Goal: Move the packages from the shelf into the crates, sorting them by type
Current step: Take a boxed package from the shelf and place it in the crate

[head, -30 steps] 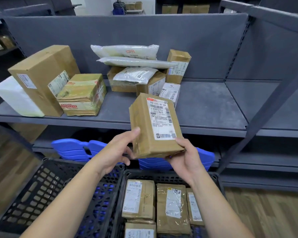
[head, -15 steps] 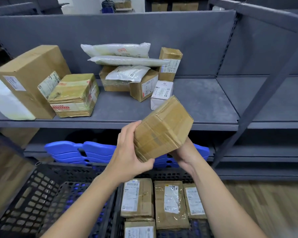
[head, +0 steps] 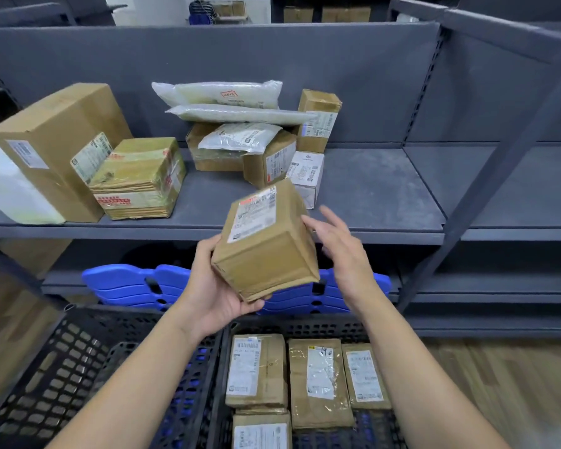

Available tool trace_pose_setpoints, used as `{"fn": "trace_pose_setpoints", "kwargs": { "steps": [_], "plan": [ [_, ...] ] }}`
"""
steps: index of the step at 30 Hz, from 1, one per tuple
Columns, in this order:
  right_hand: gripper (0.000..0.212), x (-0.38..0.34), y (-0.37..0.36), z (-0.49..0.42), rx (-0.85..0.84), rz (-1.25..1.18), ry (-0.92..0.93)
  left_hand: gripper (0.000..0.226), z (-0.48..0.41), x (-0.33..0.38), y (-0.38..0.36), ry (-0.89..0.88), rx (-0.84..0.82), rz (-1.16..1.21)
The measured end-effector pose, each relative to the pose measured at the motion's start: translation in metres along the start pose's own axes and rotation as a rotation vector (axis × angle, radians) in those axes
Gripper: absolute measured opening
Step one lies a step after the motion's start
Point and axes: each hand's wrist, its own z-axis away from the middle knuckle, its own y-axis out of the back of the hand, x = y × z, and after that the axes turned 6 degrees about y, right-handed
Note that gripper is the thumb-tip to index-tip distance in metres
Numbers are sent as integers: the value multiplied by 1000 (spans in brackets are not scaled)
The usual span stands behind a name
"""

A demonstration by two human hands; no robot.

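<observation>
Grey steel shelving is filling the background, its shelf (head: 370,196) running above and behind the right crate (head: 305,325). Directly above that crate the brown box (head: 266,251) is hanging tilted, label facing up. The left hand (head: 214,286) is cupping it from below, fingers curling round its near corner. The right hand (head: 340,254) is hovering spread, fingertips just at its edge. Cartons (head: 256,367) are lying flat inside the crate, so lowering this one label-up beside them, both hands steadying it, seems best.
</observation>
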Motion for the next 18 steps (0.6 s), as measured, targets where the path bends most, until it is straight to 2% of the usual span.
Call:
{"fn": "trace_pose_setpoints", "kwargs": {
  "steps": [2,5,9,11,16,18],
  "plan": [
    [41,-15,-4,-4,-28,177,134,78,-3,-4,2,142,-92,76],
    [49,-32,-8,-14,-87,453,207,102,-11,-16,6,254,-197,125],
    [31,-49,-7,-22,-119,621,152,100,-15,-25,7,282,-237,92],
    [36,-53,-7,-22,-123,659,123,102,-15,-27,8,287,-240,82],
    [64,-50,-10,-22,-115,703,89,106,-14,-29,12,283,-232,62],
    [52,-53,-11,-23,-142,739,62,102,-17,-32,16,278,-238,65]
  ]
}}
